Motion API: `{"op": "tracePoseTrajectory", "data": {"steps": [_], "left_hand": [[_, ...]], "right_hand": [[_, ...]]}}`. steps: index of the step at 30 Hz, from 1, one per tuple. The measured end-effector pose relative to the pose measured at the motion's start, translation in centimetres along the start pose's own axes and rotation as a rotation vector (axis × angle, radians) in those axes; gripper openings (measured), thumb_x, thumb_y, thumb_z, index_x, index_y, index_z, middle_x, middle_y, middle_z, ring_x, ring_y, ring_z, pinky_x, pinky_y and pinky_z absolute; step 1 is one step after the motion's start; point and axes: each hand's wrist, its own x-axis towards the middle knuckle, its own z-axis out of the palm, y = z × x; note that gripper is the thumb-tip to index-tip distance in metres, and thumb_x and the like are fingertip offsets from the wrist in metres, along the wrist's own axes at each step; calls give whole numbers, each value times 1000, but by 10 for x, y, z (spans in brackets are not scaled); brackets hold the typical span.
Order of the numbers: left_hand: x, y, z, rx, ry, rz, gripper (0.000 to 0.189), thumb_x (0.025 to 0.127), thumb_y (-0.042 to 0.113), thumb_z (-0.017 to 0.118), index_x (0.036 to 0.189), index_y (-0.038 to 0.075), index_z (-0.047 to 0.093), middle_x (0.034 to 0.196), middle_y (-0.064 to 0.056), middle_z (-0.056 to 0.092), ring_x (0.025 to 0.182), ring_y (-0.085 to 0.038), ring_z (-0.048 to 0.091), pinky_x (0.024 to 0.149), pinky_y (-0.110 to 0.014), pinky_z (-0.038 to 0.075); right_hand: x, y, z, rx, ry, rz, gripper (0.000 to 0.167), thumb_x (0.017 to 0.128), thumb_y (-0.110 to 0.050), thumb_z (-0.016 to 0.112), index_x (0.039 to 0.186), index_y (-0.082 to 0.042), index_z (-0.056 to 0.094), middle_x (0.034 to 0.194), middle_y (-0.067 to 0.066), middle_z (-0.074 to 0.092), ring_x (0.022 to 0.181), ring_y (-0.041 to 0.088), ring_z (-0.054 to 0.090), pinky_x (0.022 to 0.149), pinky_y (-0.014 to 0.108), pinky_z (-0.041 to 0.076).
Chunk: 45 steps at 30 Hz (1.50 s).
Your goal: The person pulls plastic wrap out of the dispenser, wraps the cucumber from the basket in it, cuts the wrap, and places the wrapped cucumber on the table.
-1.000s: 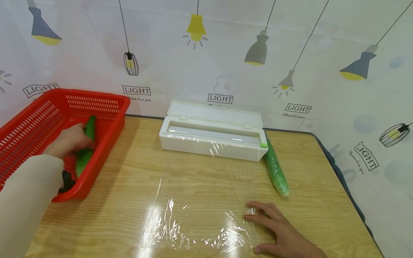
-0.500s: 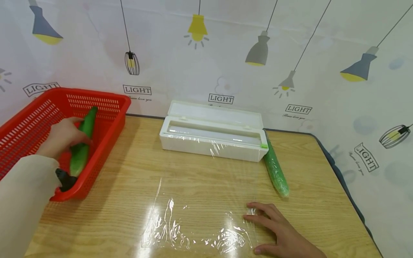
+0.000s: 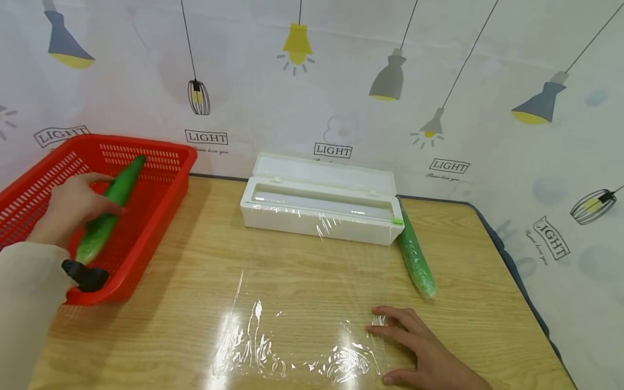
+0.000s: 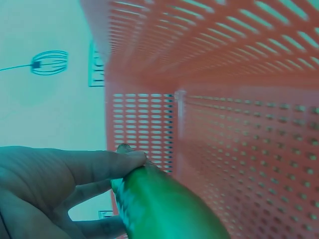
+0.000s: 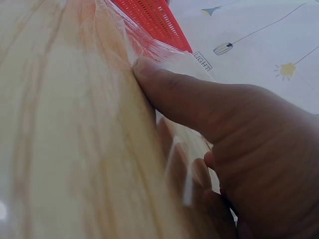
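My left hand [image 3: 70,208] grips a green cucumber [image 3: 128,181] around its middle, inside the red plastic basket [image 3: 190,157]. In the left wrist view the thumb lies along the top of the cucumber [image 4: 167,209], with fingers on its far side. A sheet of clear cling film [image 3: 292,325] stretches over the wooden table from a white film dispenser [image 3: 317,225] with its lid up. My right hand [image 3: 421,349] rests at the sheet's near right edge, fingers spread and lightly bent. In the right wrist view its thumb touches the film near the table surface.
A second cucumber [image 3: 416,262], wrapped in film, lies right of the dispenser. A small green slider [image 3: 398,221] sits at the dispenser's right end. Behind the table [image 3: 195,325] hangs a white backdrop [image 3: 253,70] with printed lamps. The basket stands at the table's left.
My left hand has lifted the cucumber from the basket's floor and drawn it to the left, tilting it more. My right hand and the film have stayed in place.
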Motion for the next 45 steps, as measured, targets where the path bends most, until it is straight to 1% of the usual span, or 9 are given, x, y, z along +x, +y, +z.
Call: {"op": "tracePoseTrajectory", "data": {"steps": [4, 7, 12, 18, 23, 31, 36, 42, 45], "left_hand": [[-6, 8, -4, -6, 66, 28, 88, 79, 15, 76, 148, -1, 25, 123, -37, 32, 93, -51, 44, 45, -36, 51], [-10, 19, -7, 32, 116, 46, 83, 80, 10, 74, 148, 0, 28, 120, -36, 35, 94, -51, 42, 44, -37, 50], [-17, 39, -9, 105, 166, 104, 77, 82, 11, 73, 147, 5, 34, 112, -34, 44, 93, -48, 43, 58, -49, 52], [-29, 58, -4, 101, 168, 225, 75, 84, 15, 73, 148, 8, 35, 117, -33, 44, 98, -48, 40, 66, -54, 48], [-42, 74, 5, 102, 185, 333, 70, 84, 15, 74, 146, 12, 40, 118, -31, 46, 100, -49, 39, 65, -54, 49], [-69, 102, 12, 112, 187, 447, 63, 83, 12, 75, 139, 9, 49, 111, -28, 53, 95, -46, 46, 64, -52, 50], [-84, 110, 20, 92, 184, 519, 59, 81, 6, 76, 136, 12, 54, 109, -23, 56, 92, -42, 49, 66, -51, 51], [-101, 118, 36, 44, 151, 635, 60, 77, 0, 78, 132, 16, 59, 114, -19, 58, 94, -39, 49, 74, -55, 49], [-108, 121, 46, 29, 141, 713, 62, 73, -2, 81, 129, 17, 62, 111, -16, 61, 91, -35, 52, 73, -51, 50]], "right_hand": [[-1, 0, 1, -5, -3, 10, 72, 76, -45, 77, 140, -25, 49, 148, 2, 35, 132, 17, 29, 102, 15, 23], [-1, -1, 1, -3, -7, 22, 72, 76, -45, 77, 140, -26, 49, 148, 1, 34, 132, 16, 29, 102, 15, 23], [0, -2, 1, -6, -12, 44, 72, 77, -46, 76, 140, -27, 48, 149, 1, 34, 133, 16, 29, 103, 15, 23], [0, -2, 0, -18, -32, 80, 70, 78, -49, 74, 140, -30, 48, 149, -3, 32, 133, 14, 28, 103, 17, 25], [-1, -3, -1, -9, -58, 119, 69, 79, -51, 72, 140, -33, 46, 150, -6, 31, 134, 12, 27, 103, 20, 28], [0, -3, 0, -4, -49, 90, 70, 79, -49, 73, 141, -30, 46, 150, -3, 31, 133, 14, 27, 103, 19, 27], [0, -4, -1, -2, -54, 94, 70, 79, -49, 72, 141, -30, 46, 150, -3, 31, 133, 14, 27, 102, 20, 29], [0, -3, -1, 7, -47, 83, 71, 78, -48, 73, 141, -29, 46, 150, -2, 31, 134, 15, 27, 103, 17, 26], [0, -3, -1, 7, -45, 83, 71, 78, -48, 73, 141, -29, 46, 150, -2, 31, 134, 15, 27, 103, 17, 25]]}}
